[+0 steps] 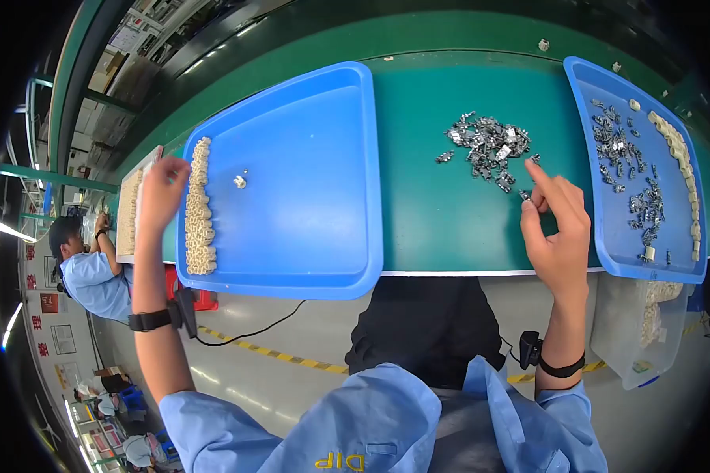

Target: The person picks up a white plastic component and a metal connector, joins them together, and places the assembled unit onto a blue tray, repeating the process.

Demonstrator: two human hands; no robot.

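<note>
My left hand (pixel 162 193) is over the left rim of a blue tray (pixel 292 236), its fingers curled together; what they hold, if anything, is hidden. Just beside it, cream-coloured small blocks (pixel 200 213) line the tray's left side in a packed band. One pale block (pixel 240 182) lies apart on the tray floor. My right hand (pixel 558 221) is held over the green tabletop (pixel 418 213), thumb and index finger spread apart. Close to its fingertips lies a heap of small shiny metal parts (pixel 489 146). A single metal part (pixel 525 195) is at the thumb tip.
A second blue tray (pixel 607 260) on the right contains scattered metal parts and a curved row of cream blocks (pixel 678 158). Below it is a clear plastic bin (pixel 635 347). At far left, another person (pixel 95 268) works beside a board of cream blocks (pixel 128 213).
</note>
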